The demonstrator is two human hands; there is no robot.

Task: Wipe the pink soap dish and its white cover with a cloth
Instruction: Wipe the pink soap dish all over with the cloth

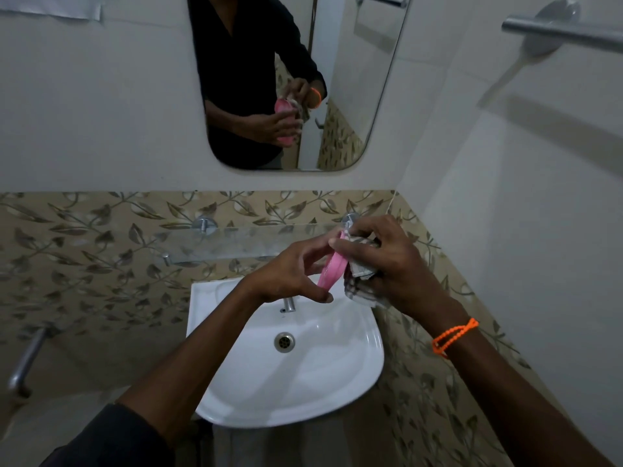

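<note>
My left hand (290,271) grips the pink soap dish (332,269), held on edge above the white sink. My right hand (384,257) holds a checked cloth (360,284) bunched in its fingers and presses it against the dish's right side. The cloth's loose end hangs below the hand. An orange bead band circles my right wrist. The white cover is not in sight. The mirror shows the same hands, dish and cloth from the front.
A white sink (323,382) with a tap (288,304) and drain sits below the hands. A glass shelf (236,241) juts from the leaf-patterned tiles behind them. The mirror (354,79) hangs above, a metal rail (559,32) at the upper right, and a metal handle (27,358) at the left.
</note>
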